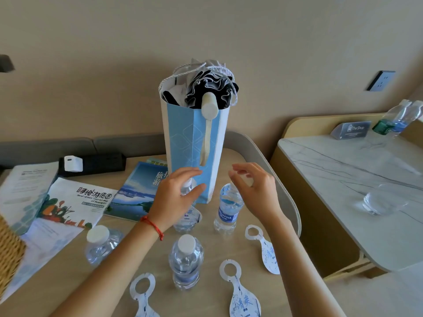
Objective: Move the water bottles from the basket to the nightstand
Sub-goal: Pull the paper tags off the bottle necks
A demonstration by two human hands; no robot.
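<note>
Several small clear water bottles with white caps stand on the beige table (pixel 128 259): one at the left (pixel 98 245), one at the front (pixel 186 261), one at the right (pixel 227 209), and one wearing a paper neck tag (pixel 188 217). My left hand (pixel 176 197) is spread around the tagged bottle's cap, thumb and fingers apart, not closed on it. My right hand (pixel 251 191) hovers just above the right bottle's top with loosely curled fingers that hold nothing. A corner of the wicker basket (pixel 9 255) shows at the left edge.
A tall blue paper bag (pixel 194 152) holding a folded umbrella (pixel 210 92) stands right behind the bottles. Three loose paper tags (pixel 240 296) lie near the front edge. Brochures (pixel 75 202) and a power strip (pixel 100 163) lie at left. A marble counter (pixel 343 170) with a glass (pixel 377 202) stands at right.
</note>
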